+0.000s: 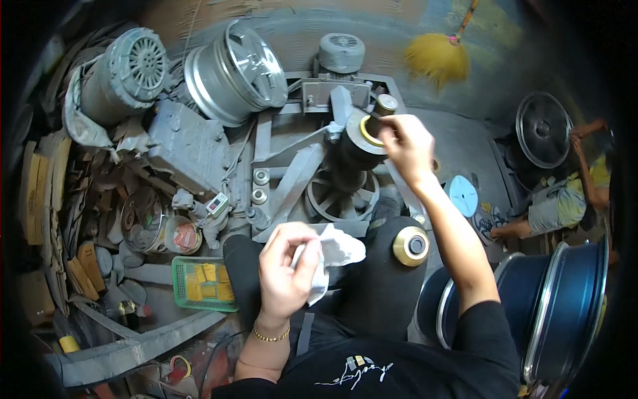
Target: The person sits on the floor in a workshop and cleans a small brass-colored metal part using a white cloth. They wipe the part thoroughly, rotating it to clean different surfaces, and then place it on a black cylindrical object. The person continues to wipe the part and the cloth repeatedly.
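My left hand, in front of my lap, grips a crumpled white cloth that sticks out past the fingers. My right hand reaches out to the upright spindle of a machine. Its curled fingers are at the spindle's side, just above a yellow ring on a round grey flange; whether they grip anything is hidden. A brass-coloured cone-shaped piece with a dark centre hole rests on my right thigh.
Dusty frame beams and an electric motor surround the spindle. A silver wheel rim stands behind left, blue rims at right. A green basket holds yellow blocks. Another person handles a dark wheel.
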`<action>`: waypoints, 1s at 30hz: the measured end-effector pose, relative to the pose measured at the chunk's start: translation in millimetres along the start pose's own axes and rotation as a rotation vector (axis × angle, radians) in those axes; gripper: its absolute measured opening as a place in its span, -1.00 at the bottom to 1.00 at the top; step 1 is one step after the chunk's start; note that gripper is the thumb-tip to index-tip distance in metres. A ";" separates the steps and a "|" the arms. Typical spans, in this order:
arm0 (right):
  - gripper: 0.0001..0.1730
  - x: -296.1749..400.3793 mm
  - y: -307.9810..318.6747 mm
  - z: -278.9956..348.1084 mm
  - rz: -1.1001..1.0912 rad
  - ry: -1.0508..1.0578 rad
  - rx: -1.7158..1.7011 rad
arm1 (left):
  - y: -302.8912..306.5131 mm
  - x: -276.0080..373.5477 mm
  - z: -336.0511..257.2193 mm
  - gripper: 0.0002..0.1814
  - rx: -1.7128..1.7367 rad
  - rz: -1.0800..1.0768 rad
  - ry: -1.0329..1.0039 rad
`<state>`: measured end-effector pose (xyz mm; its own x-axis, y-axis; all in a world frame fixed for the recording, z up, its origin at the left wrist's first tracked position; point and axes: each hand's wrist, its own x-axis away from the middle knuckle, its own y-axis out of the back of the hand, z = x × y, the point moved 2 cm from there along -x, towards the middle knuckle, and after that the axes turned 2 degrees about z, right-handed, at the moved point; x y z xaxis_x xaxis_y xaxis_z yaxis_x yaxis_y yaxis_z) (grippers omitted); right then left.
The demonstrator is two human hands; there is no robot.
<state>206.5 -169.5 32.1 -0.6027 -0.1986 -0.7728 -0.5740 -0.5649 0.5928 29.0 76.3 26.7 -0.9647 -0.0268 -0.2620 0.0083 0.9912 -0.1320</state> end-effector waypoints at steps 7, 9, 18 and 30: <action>-0.86 43.8 146.5 92.5 -0.202 -0.355 -0.679 | 5.7 -24.6 16.6 -0.95 0.341 -0.152 0.090; -0.82 66.1 160.1 111.3 -0.095 -0.223 -0.501 | -0.6 -28.2 11.8 -0.96 0.363 -0.166 0.113; -0.75 106.1 139.2 143.3 -0.066 -0.322 -0.715 | -20.9 -24.8 -5.4 -0.92 0.417 -0.125 0.094; -0.67 115.0 134.9 154.1 0.019 -0.246 -0.574 | -15.3 -16.3 -7.8 -0.94 0.433 -0.154 0.089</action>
<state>-25.7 -145.1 58.0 -0.7591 -0.0618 -0.6480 -0.2134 -0.9169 0.3374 42.6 62.5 40.5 -0.9819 -0.1398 -0.1278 -0.0461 0.8308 -0.5546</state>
